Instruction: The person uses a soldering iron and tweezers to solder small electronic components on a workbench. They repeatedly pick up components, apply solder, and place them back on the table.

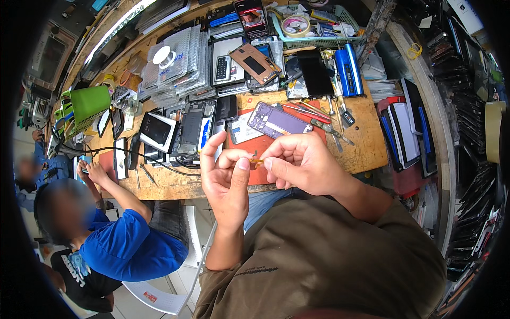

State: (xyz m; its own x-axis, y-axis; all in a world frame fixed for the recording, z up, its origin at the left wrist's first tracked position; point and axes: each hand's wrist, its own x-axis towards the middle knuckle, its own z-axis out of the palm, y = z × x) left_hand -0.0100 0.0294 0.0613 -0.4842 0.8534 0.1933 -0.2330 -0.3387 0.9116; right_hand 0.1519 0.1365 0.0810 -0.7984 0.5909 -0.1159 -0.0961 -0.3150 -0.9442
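Between my two hands, above the near edge of the wooden bench, is a small orange flex cable. My left hand pinches one end between thumb and forefinger, its other fingers raised. On the opposite end, the thumb and forefinger of my right hand are closed. Just beyond lies a purple phone frame, resting partly on a red mat and beside a white flat panel. Tweezers and a screwdriver lie to its right.
Phones and tablet parts crowd the bench's left. Bubble-wrapped stacks, a copper-coloured phone back, a black screen and a green basket stand farther back. A person in blue sits at left; folders stand right.
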